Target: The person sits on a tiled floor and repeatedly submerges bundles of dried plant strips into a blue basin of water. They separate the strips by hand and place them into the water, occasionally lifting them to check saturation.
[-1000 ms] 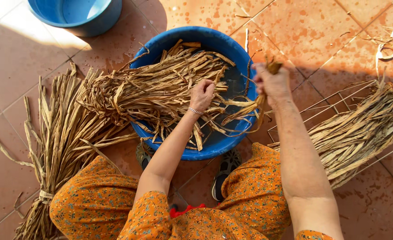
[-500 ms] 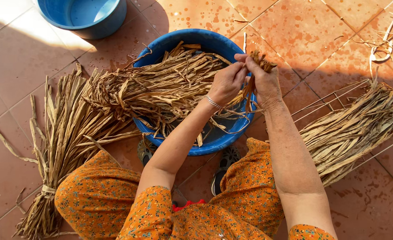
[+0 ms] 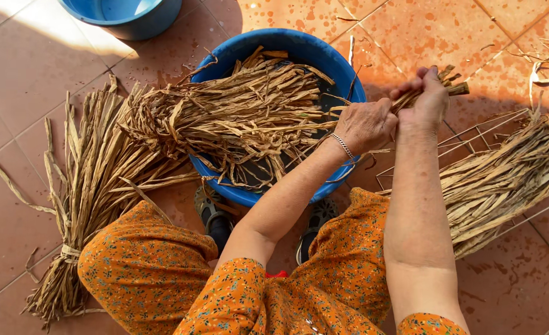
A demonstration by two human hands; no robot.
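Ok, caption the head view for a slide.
Both hands, left and right, hold a strand of dried leaves over a blue basin.

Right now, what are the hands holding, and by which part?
Both hands hold a few dried leaf strips at one end: right hand closed just behind the cut tips, left hand gripping the same strips beside it, over the blue basin rim.

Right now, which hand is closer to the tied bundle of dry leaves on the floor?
Left. The left hand is over the blue tub's rim, on the side toward the tied bundle. The right hand holds leaf strips beyond the tub, farther away.
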